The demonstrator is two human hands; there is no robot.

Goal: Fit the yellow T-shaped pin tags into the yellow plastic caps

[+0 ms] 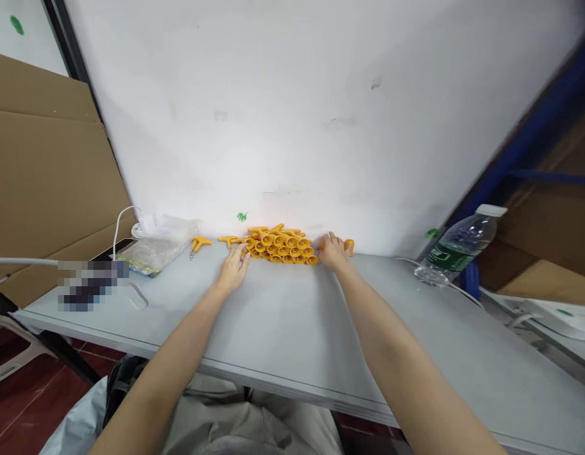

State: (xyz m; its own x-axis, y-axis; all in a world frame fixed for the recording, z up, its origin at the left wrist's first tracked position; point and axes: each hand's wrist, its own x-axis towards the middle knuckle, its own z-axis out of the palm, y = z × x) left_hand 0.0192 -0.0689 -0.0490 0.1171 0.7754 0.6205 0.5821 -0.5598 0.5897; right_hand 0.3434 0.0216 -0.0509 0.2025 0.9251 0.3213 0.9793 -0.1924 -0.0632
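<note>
A stack of yellow corkscrews (pixel 283 246) lies against the wall, their round cup-shaped ends facing me in rows and T-handles showing on top. My left hand (pixel 233 268) is at the stack's left end, fingers apart, with thumb and fingertips close to or touching the end pieces. At the right end is my right hand (pixel 334 253), fingers spread and partly hiding the yellow pieces behind them. Another yellow piece (pixel 350 245) shows just right of that hand. Left of the stack, a loose corkscrew (pixel 200 242) shows its metal spiral, and one more T-handle (pixel 227 239) lies nearer my left hand.
A clear plastic bag (pixel 164 243), a white cable (pixel 117 230) and a blurred dark object (pixel 90 291) are on the left. A water bottle (pixel 463 246) leans at the right. Cardboard (pixel 45 170) stands at the left; the white wall (pixel 296 126) borders the grey table (pixel 283 322).
</note>
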